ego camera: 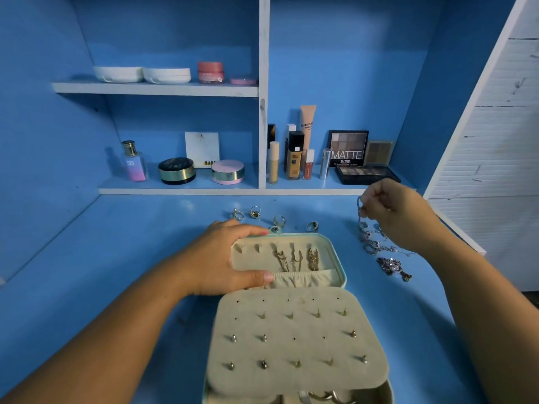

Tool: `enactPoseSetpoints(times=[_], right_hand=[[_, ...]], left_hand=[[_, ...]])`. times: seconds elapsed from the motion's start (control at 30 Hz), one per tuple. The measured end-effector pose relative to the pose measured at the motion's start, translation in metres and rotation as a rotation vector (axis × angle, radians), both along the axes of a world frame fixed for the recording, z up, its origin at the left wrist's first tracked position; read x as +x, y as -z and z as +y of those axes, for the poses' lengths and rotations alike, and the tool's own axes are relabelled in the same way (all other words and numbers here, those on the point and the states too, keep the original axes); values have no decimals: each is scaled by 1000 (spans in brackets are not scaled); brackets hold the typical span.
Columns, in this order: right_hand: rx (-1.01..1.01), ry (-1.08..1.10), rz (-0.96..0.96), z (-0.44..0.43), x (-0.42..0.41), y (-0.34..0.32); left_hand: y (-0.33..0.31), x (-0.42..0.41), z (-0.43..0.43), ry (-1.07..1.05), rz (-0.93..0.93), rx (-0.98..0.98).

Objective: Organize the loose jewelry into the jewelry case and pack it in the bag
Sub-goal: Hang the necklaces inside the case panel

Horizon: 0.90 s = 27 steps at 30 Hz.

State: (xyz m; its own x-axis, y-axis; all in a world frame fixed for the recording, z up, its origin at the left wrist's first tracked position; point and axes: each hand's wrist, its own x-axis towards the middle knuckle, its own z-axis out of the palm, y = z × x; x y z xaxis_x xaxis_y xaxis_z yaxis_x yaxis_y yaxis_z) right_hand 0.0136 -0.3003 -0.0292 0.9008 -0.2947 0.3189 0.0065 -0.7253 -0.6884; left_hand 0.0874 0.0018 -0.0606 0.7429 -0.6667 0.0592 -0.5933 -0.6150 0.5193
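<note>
An open mint jewelry case point(339, 266) lies on the blue desk. Three gold necklaces point(296, 259) hang on hooks in its raised lid. Its cream earring panel point(297, 342) carries several studs. My left hand point(221, 258) grips the lid's left edge, thumb on the elastic pocket. To the right, my right hand point(390, 212) pinches a silver chain necklace point(369, 239), lifting one end while the rest lies in a heap on the desk. Another silver pendant piece point(392, 268) lies nearer me. Several rings point(255, 212) sit in a row behind the case. No bag is in view.
Shelves behind hold cosmetics: a perfume bottle point(134, 161), powder jars point(176, 170), foundation tubes point(294, 156), eyeshadow palettes point(364, 173). White containers point(140, 74) stand on the upper shelf. A white slatted panel point(495, 170) bounds the right side.
</note>
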Motion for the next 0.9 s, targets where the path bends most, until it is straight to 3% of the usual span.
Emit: enactPoseSetpoints(times=[0.2, 0.43, 0.9], right_hand=[[240, -178, -163, 22, -5, -9], [211, -389, -136, 67, -8, 1], [163, -481, -209, 100, -13, 3]], left_hand=[[0, -1, -1, -25, -27, -18], [-7, -11, -12, -69, -95, -280], [-9, -16, -19, 43, 45, -465]])
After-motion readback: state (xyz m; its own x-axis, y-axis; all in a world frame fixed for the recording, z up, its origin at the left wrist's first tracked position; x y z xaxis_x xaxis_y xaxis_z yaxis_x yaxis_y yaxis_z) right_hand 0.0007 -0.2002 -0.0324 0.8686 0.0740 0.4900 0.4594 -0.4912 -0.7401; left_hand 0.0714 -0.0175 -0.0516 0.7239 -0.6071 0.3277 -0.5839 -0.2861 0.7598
